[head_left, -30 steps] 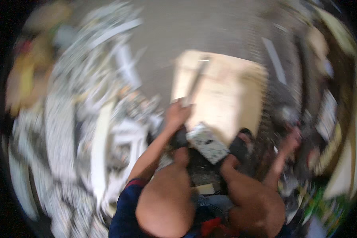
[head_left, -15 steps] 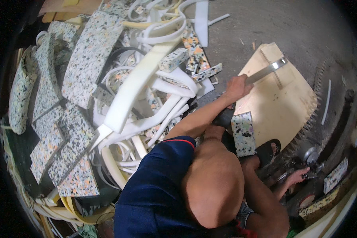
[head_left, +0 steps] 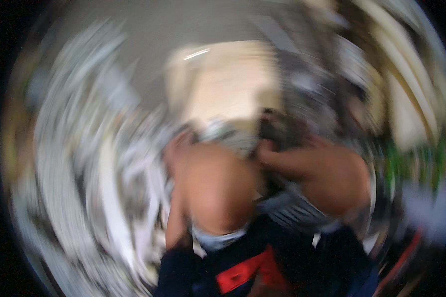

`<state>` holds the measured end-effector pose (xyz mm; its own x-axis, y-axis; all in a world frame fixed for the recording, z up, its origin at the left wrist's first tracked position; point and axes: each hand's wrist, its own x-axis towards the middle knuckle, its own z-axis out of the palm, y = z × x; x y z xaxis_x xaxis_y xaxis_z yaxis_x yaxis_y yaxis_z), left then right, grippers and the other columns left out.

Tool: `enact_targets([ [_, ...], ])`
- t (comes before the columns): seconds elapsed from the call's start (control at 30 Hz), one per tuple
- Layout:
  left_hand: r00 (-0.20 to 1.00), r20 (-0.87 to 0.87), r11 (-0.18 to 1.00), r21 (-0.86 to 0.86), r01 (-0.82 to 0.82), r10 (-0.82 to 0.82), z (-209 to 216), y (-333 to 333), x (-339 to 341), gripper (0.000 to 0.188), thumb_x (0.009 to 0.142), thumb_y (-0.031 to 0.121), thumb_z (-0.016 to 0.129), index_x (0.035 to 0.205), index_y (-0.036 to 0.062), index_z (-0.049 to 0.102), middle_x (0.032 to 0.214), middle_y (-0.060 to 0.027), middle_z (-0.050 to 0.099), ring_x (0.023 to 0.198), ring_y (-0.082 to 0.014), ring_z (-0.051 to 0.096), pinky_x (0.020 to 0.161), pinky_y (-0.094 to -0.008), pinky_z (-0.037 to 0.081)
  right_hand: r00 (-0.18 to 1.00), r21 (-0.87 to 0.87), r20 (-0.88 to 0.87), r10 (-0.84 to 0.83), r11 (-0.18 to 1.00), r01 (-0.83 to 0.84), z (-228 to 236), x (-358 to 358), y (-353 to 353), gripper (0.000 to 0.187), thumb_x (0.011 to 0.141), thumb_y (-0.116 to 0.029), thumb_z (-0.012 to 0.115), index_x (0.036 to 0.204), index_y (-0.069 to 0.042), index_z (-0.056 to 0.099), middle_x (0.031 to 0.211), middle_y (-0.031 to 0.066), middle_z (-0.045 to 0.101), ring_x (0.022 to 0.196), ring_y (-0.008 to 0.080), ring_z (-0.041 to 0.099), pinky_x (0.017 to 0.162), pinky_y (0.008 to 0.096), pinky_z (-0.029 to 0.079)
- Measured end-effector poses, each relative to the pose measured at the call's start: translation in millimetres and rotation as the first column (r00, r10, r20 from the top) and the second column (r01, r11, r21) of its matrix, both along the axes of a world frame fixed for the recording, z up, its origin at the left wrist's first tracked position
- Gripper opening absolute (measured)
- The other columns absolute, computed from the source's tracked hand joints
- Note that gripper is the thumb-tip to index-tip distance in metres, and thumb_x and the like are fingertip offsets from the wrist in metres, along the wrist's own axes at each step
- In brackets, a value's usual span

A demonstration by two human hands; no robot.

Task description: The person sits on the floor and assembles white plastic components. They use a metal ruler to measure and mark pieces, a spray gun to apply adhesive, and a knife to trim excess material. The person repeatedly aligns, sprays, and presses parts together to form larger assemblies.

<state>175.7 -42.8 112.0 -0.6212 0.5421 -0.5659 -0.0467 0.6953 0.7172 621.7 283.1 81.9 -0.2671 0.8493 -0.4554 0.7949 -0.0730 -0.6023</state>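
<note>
Motion smears the whole view. My left forearm runs up along my left knee, and my left hand [head_left: 177, 144] is a blur near the near-left corner of a pale wooden board [head_left: 228, 81]. Its fingers and anything in them cannot be made out. Beyond my right knee, a skin-coloured smear seems to be my right hand [head_left: 316, 142], its fingers unreadable. On the board's far left part shows a bright streak, like a shiny metal strip [head_left: 196, 54]. At the board's near edge, by my feet, sits a speckled foam block [head_left: 233, 140].
White foam strips [head_left: 115, 188] lie heaped on the left. Grey floor [head_left: 148, 24] stretches beyond the board. To the right are blurred dark and grey things, with long cream-coloured pieces [head_left: 406, 109] farther right.
The view has swung to the right and blurred, so the board now appears nearer the middle. My left hand, earlier closed on a flat metal strip over the board, now shows beside my knee.
</note>
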Motion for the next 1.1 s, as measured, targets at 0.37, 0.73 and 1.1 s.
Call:
enact_targets([
  [0.37,0.883,-0.283,0.821,0.341,0.458,-0.375,81.5,121.9,-131.6,0.053,0.101,0.036,0.064,0.14,0.0014,0.054,0.132,-0.0185,0.062,0.116,-0.0299,0.061,0.099,-0.0423,0.048,0.923,0.031,0.012,-0.384,0.923,0.383,76.3,142.3,-243.8,0.033,0.101,-0.033,0.056,0.122,-0.009,0.064,0.08,0.0119,0.066,0.066,0.0299,0.059,0.067,0.0459,0.049],
  [0.73,0.841,-0.471,0.96,-0.046,0.277,-0.265,210.9,103.1,-169.0,0.064,0.1,0.045,0.062,0.145,0.0016,0.05,0.138,-0.0187,0.06,0.12,-0.0357,0.061,0.101,-0.0473,0.046,0.369,0.528,0.547,-0.752,0.651,0.545,101.7,379.4,-329.4,0.029,0.093,-0.031,0.056,0.112,-0.01,0.064,0.093,0.012,0.068,0.081,0.0316,0.063,0.074,0.0527,0.048],
  [1.1,0.812,-0.49,0.946,-0.102,0.308,-0.317,219.2,95.2,-146.5,0.061,0.1,0.042,0.063,0.144,0.0022,0.052,0.135,-0.0193,0.062,0.118,-0.0357,0.062,0.1,-0.0472,0.048,-0.231,0.642,0.683,-0.693,0.417,0.644,188.2,508.7,-417.3,0.026,0.085,-0.029,0.056,0.102,-0.011,0.064,0.106,0.012,0.07,0.096,0.0333,0.067,0.08,0.0594,0.046],
])
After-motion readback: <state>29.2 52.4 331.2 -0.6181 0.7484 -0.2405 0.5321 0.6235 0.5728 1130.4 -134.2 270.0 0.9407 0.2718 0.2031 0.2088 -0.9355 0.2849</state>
